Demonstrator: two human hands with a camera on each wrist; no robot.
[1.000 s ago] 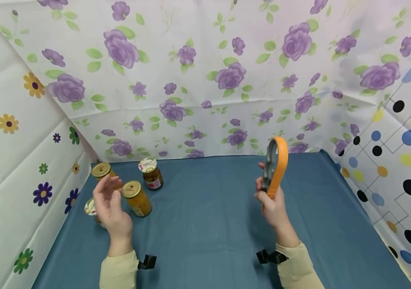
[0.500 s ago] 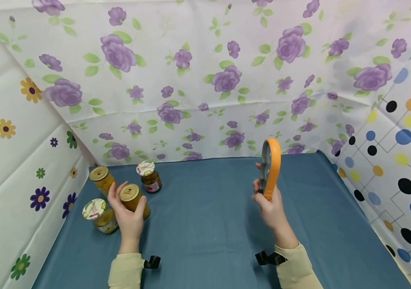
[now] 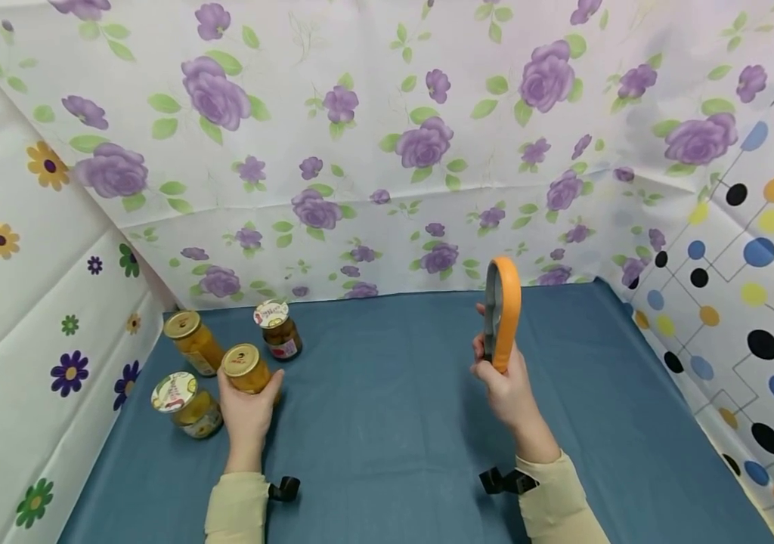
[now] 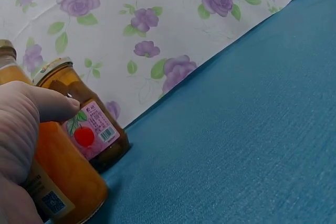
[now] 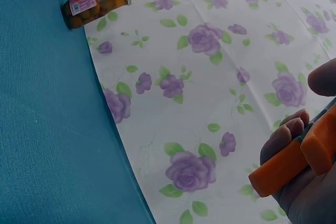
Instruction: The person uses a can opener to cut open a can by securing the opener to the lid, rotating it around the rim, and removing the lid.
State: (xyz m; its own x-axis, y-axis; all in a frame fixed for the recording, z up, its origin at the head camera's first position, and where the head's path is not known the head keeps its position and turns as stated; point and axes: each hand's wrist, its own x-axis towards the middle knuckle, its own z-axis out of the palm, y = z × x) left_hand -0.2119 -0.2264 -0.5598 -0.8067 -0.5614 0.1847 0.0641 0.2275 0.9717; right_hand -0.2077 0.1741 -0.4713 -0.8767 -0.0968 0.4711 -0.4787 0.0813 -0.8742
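Observation:
My left hand (image 3: 247, 415) grips a glass jar (image 3: 244, 363) of orange contents with a gold lid, thumb on its right side. In the left wrist view, the thumb (image 4: 50, 103) lies across the upper part of this jar (image 4: 73, 177), which stands on the cloth. My right hand (image 3: 511, 393) holds up an orange-and-grey jar opener (image 3: 509, 310), its loop pointing upward, well away from the jars. The right wrist view shows fingers around its orange handles (image 5: 283, 169). The far fingers of the left hand are hidden behind the jar.
Another gold-lidded jar (image 3: 198, 347) stands behind, to the left. A squat jar (image 3: 193, 412) with a patterned white lid is left of the hand. A darker jar (image 3: 283, 332) with a pink label stands behind, to the right. Blue cloth (image 3: 380, 408) covers the table; patterned sheets (image 3: 373, 151) surround it.
My left hand has come down and right from above the left jars and closed around the nearer gold-lidded jar. The right hand still holds up the jar opener, shifted slightly left in view.

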